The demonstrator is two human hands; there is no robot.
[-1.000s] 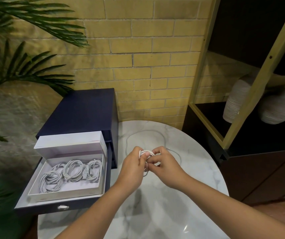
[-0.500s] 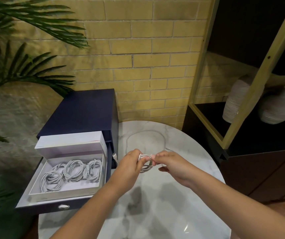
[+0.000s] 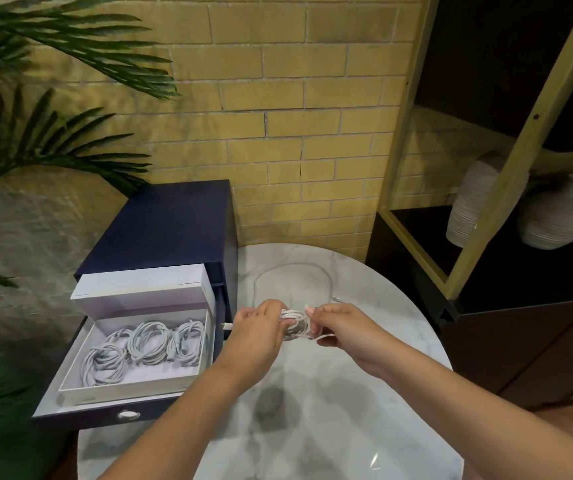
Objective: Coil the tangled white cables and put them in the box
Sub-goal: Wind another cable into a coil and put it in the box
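A small coil of white cable (image 3: 294, 325) hangs between my two hands above the round marble table (image 3: 330, 427). My left hand (image 3: 256, 332) grips the coil's left side, and my right hand (image 3: 344, 329) pinches its right side and the loose end. Another white cable (image 3: 292, 273) lies in a loose loop on the table just beyond my hands. To the left, an open white box (image 3: 132, 384) sits in a pulled-out dark blue drawer (image 3: 81, 415) and holds three coiled white cables (image 3: 146, 344).
The drawer belongs to a dark blue cabinet (image 3: 167, 223) against a yellow brick wall. A dark shelf unit with a pale wooden frame (image 3: 486, 216) stands at the right, holding two ribbed white vases (image 3: 555, 220). Palm leaves (image 3: 36, 140) reach in from the left.
My hands have drawn slightly apart and shifted a little left. The coil between them now shows more, and the right hand has pulled the cable's end out to the right.
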